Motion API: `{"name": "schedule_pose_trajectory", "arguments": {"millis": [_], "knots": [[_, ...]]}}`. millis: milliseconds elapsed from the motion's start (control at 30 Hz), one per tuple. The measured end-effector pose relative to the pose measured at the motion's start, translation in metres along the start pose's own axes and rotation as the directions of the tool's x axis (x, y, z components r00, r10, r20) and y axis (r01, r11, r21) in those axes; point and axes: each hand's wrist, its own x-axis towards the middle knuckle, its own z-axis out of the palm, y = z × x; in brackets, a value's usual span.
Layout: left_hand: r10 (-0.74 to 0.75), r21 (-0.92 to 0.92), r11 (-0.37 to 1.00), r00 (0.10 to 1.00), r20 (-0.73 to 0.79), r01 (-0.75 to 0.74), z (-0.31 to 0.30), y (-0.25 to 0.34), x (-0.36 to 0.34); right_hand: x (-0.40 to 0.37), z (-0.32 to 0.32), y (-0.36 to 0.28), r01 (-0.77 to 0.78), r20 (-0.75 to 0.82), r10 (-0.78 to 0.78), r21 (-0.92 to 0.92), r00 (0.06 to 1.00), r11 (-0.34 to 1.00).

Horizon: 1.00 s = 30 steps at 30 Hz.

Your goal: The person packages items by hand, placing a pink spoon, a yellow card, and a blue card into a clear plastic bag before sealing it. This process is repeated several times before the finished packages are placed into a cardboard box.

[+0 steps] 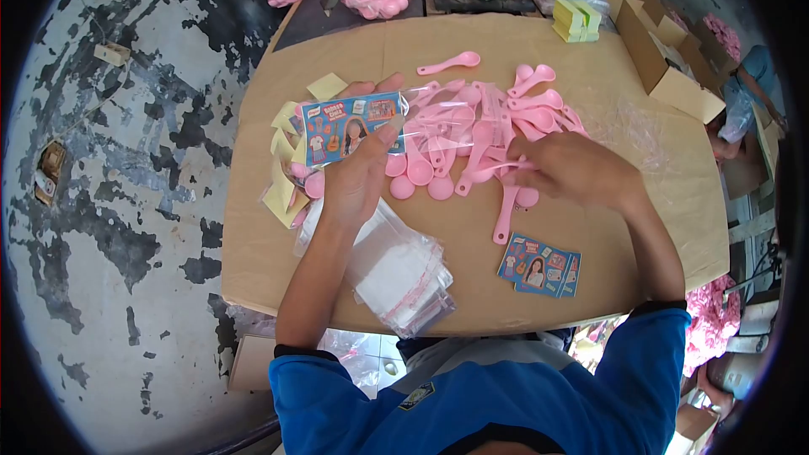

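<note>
Left hand [361, 167] grips a plastic bag [438, 122], long axis pointing rightward over pink spoons [419, 170]. Blurred right hand [581, 168]: grip unclear.

I see a blue printed card [337, 133] held picture side up, at the left end of a clear plastic bag [436, 128]; a pink spoon [484, 175] points sideways just below.

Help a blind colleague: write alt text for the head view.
A person's left hand holds a blue printed card and clear plastic bag; the right hand is at a heap of pink plastic spoons. More blue cards and clear bags lie on the brown tabletop.
</note>
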Motion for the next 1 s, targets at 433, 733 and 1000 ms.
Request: {"name": "schedule_pose_trajectory", "arguments": {"millis": [433, 733, 1000], "knots": [[-0.004, 0.073, 0.997, 0.991, 0.136, -0.006, 0.005, -0.005, -0.004, -0.014, -0.018, 0.003, 0.342, -0.47, -0.189, 0.267, 0.862, 0.901], [-0.104, 0.009, 0.995, 0.988, 0.111, 0.104, 0.018, -0.02, -0.02, -0.017, -0.005, -0.024, 0.433, -0.478, -0.215, 0.411, 0.852, 0.802], [-0.11, 0.379, 0.923, 0.99, 0.091, 0.068, 0.018, -0.012, -0.001, -0.052, -0.039, -0.016, 0.429, -0.725, -0.105, 0.279, 0.681, 0.859]]}}
